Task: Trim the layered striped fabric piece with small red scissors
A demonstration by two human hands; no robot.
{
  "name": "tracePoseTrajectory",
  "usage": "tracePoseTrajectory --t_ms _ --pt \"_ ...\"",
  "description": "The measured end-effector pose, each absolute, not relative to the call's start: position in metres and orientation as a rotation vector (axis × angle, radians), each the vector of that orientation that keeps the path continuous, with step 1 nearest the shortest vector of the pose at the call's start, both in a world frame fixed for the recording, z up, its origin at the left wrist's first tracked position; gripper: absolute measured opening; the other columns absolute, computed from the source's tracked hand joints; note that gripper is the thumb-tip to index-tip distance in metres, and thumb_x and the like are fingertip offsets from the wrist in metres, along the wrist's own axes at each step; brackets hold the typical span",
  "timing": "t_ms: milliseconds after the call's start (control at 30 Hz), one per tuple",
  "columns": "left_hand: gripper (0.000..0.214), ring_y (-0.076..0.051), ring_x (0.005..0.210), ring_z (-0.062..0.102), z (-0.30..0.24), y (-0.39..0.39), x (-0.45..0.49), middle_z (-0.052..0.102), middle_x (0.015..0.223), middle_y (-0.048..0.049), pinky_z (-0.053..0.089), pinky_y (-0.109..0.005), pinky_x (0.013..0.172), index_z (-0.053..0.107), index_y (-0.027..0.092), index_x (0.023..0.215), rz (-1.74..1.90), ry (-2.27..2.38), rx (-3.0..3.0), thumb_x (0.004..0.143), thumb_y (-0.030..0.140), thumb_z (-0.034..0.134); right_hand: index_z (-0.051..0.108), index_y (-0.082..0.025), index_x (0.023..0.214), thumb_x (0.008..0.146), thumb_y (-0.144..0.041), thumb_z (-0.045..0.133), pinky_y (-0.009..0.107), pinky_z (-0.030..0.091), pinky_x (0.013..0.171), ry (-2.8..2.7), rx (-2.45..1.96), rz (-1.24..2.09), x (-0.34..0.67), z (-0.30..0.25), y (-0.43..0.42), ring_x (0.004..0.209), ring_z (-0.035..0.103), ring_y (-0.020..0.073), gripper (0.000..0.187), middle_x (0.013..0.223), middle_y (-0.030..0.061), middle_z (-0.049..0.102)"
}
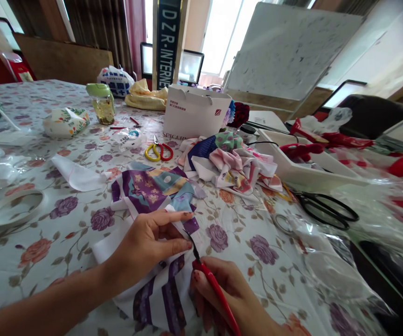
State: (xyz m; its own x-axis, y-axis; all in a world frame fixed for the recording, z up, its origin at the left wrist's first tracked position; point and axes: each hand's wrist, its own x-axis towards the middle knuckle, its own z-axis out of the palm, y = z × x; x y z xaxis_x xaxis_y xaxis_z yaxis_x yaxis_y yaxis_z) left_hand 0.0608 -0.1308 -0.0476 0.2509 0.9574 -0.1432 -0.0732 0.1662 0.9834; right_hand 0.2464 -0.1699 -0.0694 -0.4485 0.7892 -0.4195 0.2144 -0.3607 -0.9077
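We see the left hand [149, 240] pinching the patterned cloth [152, 186] between thumb and fingers, while the right hand's grip is closed around a red-handled tool [218, 293], its dark blade at the cloth. That cloth lies on the flowered table [72, 240], well apart from its far edge. Closer to that edge we find a white paper bag [192, 109], its red characters too small for us, "SPICERN" at its base. Beyond the edge, we read "DZR-INTERNE" on a dark sign [168, 42].
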Motion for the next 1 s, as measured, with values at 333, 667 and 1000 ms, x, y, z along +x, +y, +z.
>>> tracePoseTrajectory --t_ms 333,667,1000 --pt "0.043 -0.011 0.065 0.058 -0.0493 -0.1334 0.0621 0.068 0.067 0.0017 0.047 -0.023 0.066 0.074 0.019 0.112 0.976 1.037 1.192 0.069 0.020 0.080 0.045 -0.019 0.064 0.076 -0.076 0.057 0.018 0.024 0.034 -1.416 -1.255 1.883 0.2437 -0.0676 -0.1694 0.038 0.034 0.0043 0.060 0.049 -0.0077 0.038" --pt "0.051 -0.013 0.067 0.060 -0.0482 -0.1330 0.0616 0.069 0.071 -0.0010 0.048 -0.025 0.067 0.071 0.015 0.117 0.943 1.013 1.122 0.067 0.021 0.082 0.048 -0.018 0.068 0.078 -0.074 0.058 0.018 0.028 0.037 -1.388 -1.236 1.908 0.2454 -0.0677 -0.1715 0.042 0.041 0.0065 0.057 0.053 -0.0053 0.044" --pt "0.051 -0.013 0.067 0.061 -0.0468 -0.1341 0.0624 0.070 0.070 -0.0001 0.049 -0.025 0.068 0.071 0.016 0.118 0.938 1.009 1.148 0.068 0.021 0.082 0.045 -0.019 0.067 0.078 -0.075 0.056 0.019 0.024 0.037 -1.412 -1.219 1.887 0.2436 -0.0665 -0.1712 0.038 0.034 0.0050 0.058 0.049 -0.0073 0.041"
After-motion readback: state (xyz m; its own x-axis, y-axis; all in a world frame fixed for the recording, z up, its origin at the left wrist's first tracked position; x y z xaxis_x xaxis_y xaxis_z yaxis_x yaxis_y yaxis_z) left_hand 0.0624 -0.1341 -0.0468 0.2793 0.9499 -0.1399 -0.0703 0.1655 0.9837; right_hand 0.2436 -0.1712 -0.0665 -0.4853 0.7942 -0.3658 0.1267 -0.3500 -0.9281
